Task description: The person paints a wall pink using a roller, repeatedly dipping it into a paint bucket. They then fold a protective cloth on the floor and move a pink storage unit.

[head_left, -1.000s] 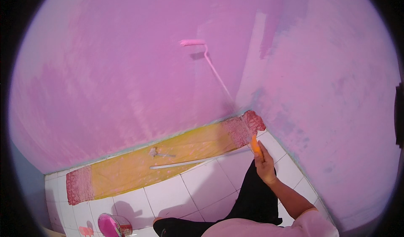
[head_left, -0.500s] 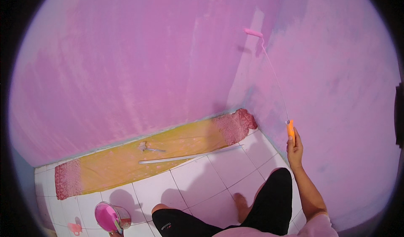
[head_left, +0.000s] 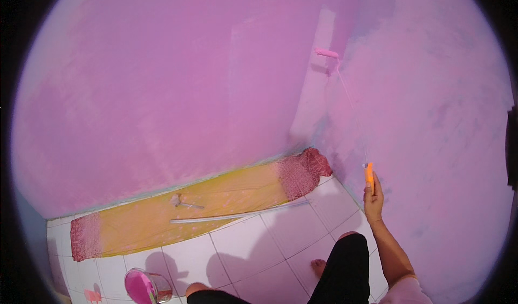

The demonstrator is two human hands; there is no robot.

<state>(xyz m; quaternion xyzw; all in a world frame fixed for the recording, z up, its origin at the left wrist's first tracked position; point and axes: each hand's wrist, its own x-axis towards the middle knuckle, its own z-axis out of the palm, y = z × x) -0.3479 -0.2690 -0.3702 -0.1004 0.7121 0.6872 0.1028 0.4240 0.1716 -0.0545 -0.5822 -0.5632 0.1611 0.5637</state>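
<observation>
My right hand [head_left: 373, 201] is closed around the orange handle [head_left: 369, 178] of a paint roller. From the handle a thin, paint-covered rod runs up to the pink roller sleeve [head_left: 327, 53], which is against the wall by the corner, on a paler strip [head_left: 315, 88]. A shadow lies just below the sleeve. At the lower left stands a bucket [head_left: 164, 289] of bright pink paint [head_left: 139, 288], with a greenish tool partly seen at its inner side. The picture's lower edge cuts off the bucket, and my left hand is out of view.
Along the wall's foot lies a yellow cloth [head_left: 216, 188] with dark red ends. A small brush-like tool [head_left: 186, 202] and a long pale strip [head_left: 237, 216] rest on it. My bare foot [head_left: 318, 266] stands on white tiles [head_left: 243, 250]. A small pink object [head_left: 93, 296] sits left of the bucket.
The roller sleeve has moved a little down the wall, and my right hand has come lower with the handle. The fingers seen beneath the bucket earlier have left the picture.
</observation>
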